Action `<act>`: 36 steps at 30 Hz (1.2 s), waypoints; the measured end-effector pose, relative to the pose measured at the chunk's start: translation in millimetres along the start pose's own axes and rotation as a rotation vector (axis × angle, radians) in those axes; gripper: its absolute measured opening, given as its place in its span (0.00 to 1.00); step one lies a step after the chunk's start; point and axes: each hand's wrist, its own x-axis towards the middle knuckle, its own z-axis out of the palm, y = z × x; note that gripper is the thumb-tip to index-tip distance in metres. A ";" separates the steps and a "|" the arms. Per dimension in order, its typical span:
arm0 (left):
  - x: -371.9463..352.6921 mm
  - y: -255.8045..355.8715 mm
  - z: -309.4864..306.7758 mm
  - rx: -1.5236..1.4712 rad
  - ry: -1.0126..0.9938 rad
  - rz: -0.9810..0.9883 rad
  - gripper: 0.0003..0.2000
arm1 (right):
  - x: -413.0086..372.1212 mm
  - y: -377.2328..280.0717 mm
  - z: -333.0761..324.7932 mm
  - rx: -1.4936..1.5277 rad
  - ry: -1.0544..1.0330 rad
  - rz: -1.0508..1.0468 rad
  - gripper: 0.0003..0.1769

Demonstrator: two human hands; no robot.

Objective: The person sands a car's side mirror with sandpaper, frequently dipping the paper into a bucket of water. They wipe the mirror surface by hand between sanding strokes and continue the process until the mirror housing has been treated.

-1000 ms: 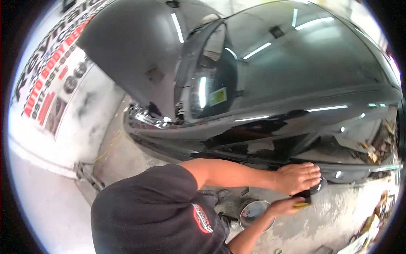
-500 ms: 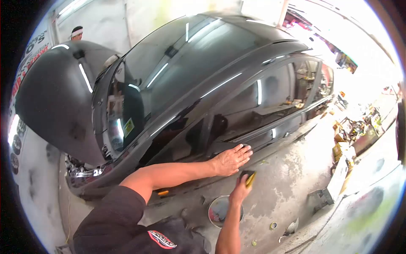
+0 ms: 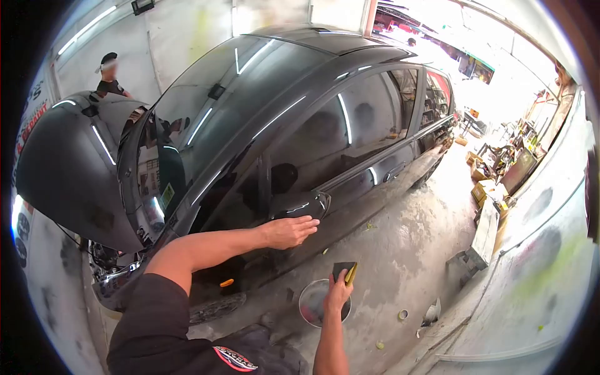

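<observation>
A black car [image 3: 350, 181] stands across the view with its dark hood [image 3: 69, 169] raised at the left. My left hand [image 3: 290, 232] is at the side mirror [image 3: 300, 206], palm down with the fingers stretched out; whether it touches the mirror cannot be told. Below and to the right, my right hand [image 3: 338, 295] grips a yellow and black pad [image 3: 349, 274], held above the floor and apart from the car. An orange marker light [image 3: 226, 283] shows on the front fender.
Beneath my right hand a round bucket [image 3: 307, 306] stands on the concrete floor. Another person [image 3: 109, 78] is behind the hood. Boxes [image 3: 487, 190] and clutter line the right wall. A tape roll [image 3: 403, 314] lies on the floor.
The view has shifted, showing more of the mirror and the other person. My left hand's fingers are closer together. My right hand has moved lower, away from the car, still with the pad.
</observation>
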 end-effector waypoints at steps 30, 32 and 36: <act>-41.4 -69.7 22.7 -0.700 0.547 -0.450 0.21 | -79.3 102.5 218.3 -0.686 0.197 -0.879 0.30; -40.4 -71.0 24.9 -0.688 0.606 -0.421 0.20 | -78.1 84.0 225.5 -0.601 0.231 -0.755 0.28; -38.3 -68.7 31.1 -0.732 0.635 -0.416 0.18 | -92.9 108.6 227.9 -0.541 0.236 -0.787 0.32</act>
